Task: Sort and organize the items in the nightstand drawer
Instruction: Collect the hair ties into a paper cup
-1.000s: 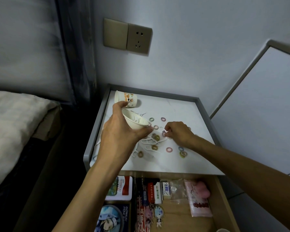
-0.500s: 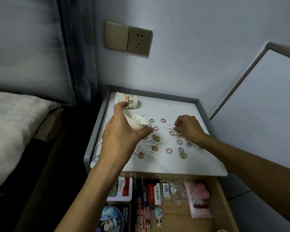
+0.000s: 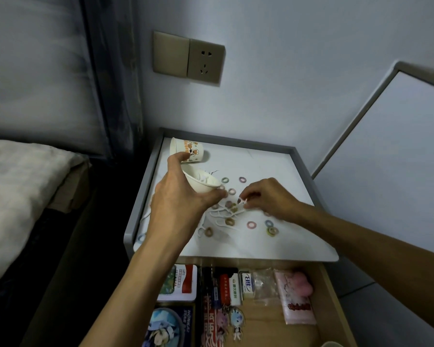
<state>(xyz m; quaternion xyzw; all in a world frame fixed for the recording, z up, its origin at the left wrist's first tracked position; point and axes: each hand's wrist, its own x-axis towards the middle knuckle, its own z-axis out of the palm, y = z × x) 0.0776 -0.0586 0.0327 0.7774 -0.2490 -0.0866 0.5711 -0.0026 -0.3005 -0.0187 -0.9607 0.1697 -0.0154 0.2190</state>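
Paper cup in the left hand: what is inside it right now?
A few thin white picks show inside the tilted paper cup, which the left hand holds. Its lower interior is hidden by the near wall, so the count is unclear.

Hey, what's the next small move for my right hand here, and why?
Probably carry the white piece pinched by the right hand into the tilted cup held by the left hand; similar white pieces already lie inside it.

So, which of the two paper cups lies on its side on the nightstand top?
The printed paper cup with the orange cartoon, at the back left corner. The plain white paper cup is held tilted in the left hand.
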